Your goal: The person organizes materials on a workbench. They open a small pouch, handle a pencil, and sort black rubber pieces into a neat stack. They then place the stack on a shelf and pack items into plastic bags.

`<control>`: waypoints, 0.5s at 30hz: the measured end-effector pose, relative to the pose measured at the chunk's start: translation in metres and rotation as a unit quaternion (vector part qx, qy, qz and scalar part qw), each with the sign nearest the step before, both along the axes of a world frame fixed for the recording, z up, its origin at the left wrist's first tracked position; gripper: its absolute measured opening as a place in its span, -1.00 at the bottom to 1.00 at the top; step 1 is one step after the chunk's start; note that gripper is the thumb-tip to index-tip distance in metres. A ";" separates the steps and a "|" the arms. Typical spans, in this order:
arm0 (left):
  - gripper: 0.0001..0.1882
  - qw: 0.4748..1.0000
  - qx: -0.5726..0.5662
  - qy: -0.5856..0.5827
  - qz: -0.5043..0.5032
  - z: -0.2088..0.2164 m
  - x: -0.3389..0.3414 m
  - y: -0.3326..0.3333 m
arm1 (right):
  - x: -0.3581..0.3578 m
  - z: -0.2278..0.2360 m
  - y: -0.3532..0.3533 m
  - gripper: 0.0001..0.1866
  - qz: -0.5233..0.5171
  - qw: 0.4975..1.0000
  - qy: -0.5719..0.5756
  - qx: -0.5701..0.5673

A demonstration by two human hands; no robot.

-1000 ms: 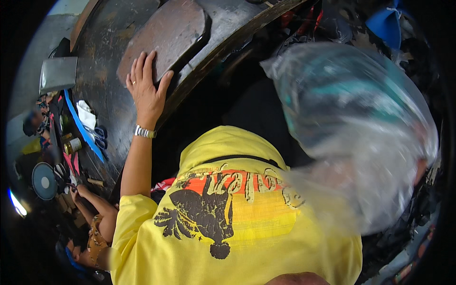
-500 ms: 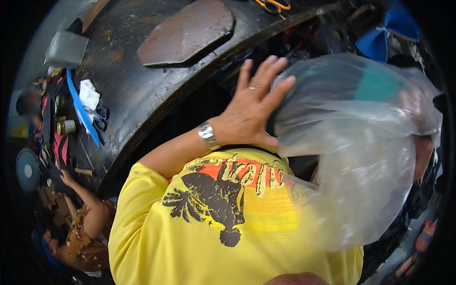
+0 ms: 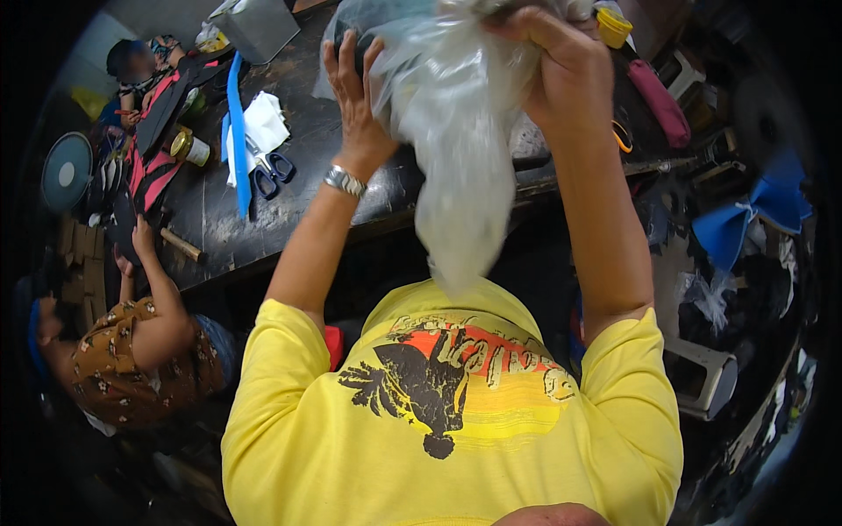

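A clear plastic bag (image 3: 465, 131) hangs over the table's near edge at the top middle, its lower end tapering toward my chest. Something dark greenish shows through its upper left part, too unclear to name. My right hand (image 3: 570, 74) is closed around the gathered bag at the upper right. On the bag's left side my left hand (image 3: 360, 110), with a metal watch on the wrist, rests with fingers stretched up and apart. Its thumb is partly hidden by the plastic.
On the dark table (image 3: 307, 188) lie dark-handled scissors (image 3: 274, 174), a white cloth (image 3: 266, 123), a blue strip (image 3: 239, 140) and a jar (image 3: 190, 147). A grey metal container (image 3: 254, 31) stands behind. At left a co-worker (image 3: 145, 359) sits; another person (image 3: 140, 66) is farther back.
The bag has come from the right side to the middle over the table. My left hand has moved up and left, and my right hand now shows, gripping the bag. The view has shifted.
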State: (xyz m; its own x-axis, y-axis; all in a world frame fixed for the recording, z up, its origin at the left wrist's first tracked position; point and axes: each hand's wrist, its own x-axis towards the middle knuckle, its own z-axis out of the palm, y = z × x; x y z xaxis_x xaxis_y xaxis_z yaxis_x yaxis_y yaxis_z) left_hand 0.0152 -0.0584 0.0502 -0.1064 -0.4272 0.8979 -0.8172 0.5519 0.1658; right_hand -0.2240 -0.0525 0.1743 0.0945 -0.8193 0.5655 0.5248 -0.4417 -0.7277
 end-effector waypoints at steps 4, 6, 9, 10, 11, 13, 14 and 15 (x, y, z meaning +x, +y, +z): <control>0.03 0.938 0.214 -0.184 0.201 -0.002 0.046 -0.035 | 0.017 -0.077 -0.063 -0.87 0.039 0.965 0.091 0.241; -0.12 0.867 0.450 -0.105 0.187 0.000 0.051 -0.036 | 0.034 -0.127 -0.070 -0.76 -0.149 0.885 0.328 0.296; -0.30 0.917 0.355 -0.152 0.096 0.003 0.031 -0.016 | 0.026 -0.176 -0.062 -0.55 -0.231 0.882 0.401 0.090; -0.35 0.945 0.318 -0.077 -0.027 0.001 0.017 -0.001 | 0.026 -0.185 -0.058 -0.51 -0.243 0.891 0.378 0.066; -0.36 0.961 0.251 -0.044 -0.104 -0.002 -0.001 0.011 | 0.024 -0.192 -0.053 -0.52 -0.229 0.898 0.366 0.086; -0.32 0.976 0.171 -0.105 -0.079 -0.010 -0.032 0.031 | 0.016 -0.196 -0.044 -0.53 -0.203 0.922 0.320 0.075; -0.29 0.970 0.205 -0.107 -0.072 -0.014 -0.041 0.037 | 0.013 -0.197 -0.040 -0.55 -0.181 0.928 0.307 0.105; -0.27 0.966 0.223 -0.112 -0.063 -0.018 -0.047 0.041 | 0.011 -0.196 -0.037 -0.57 -0.157 0.941 0.280 0.103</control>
State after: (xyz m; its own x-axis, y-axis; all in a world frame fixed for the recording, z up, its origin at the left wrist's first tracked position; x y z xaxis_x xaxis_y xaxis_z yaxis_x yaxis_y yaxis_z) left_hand -0.0318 -0.0175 0.0320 -0.3538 -0.7372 0.5756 -0.7907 0.5645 0.2369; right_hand -0.2130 -0.0897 -0.0217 0.0657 -0.9438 0.3240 -0.0994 -0.3293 -0.9390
